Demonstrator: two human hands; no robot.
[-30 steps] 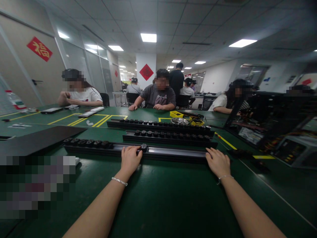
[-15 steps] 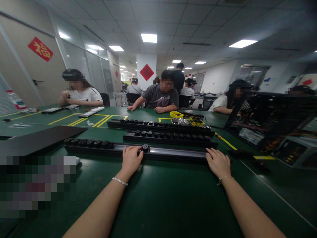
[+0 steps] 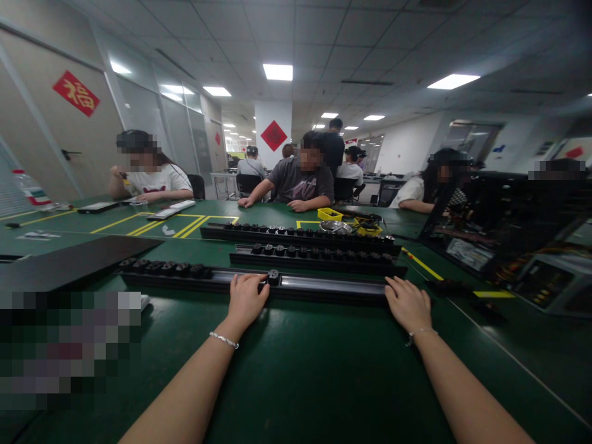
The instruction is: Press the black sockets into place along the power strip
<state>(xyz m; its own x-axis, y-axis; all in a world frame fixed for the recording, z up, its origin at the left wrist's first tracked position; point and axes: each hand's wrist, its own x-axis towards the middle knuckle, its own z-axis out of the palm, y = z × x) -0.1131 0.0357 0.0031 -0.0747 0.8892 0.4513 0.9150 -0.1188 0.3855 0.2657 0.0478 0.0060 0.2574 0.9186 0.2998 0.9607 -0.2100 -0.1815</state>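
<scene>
A long black power track rail (image 3: 324,285) lies across the green table in front of me. Several black socket modules (image 3: 169,267) sit in a row at its left end, and a single socket module (image 3: 274,277) stands apart near its middle. My left hand (image 3: 246,296) grips the rail just left of that single module, its thumb close to or touching the module. At the right end of the rail, my right hand (image 3: 407,302) is closed over the edge, with part of the fingers hidden behind it.
Two more rails with modules, a nearer one (image 3: 319,262) and a farther one (image 3: 217,232), lie beyond. A dark panel (image 3: 69,259) is at left, an open computer case (image 3: 472,228) at right. Yellow trays (image 3: 329,214) stand farther back. Several people sit around.
The single socket module has shifted slightly right along the rail, and my left hand has moved a little with it. My right hand stays put. A person at the far left has raised a hand.
</scene>
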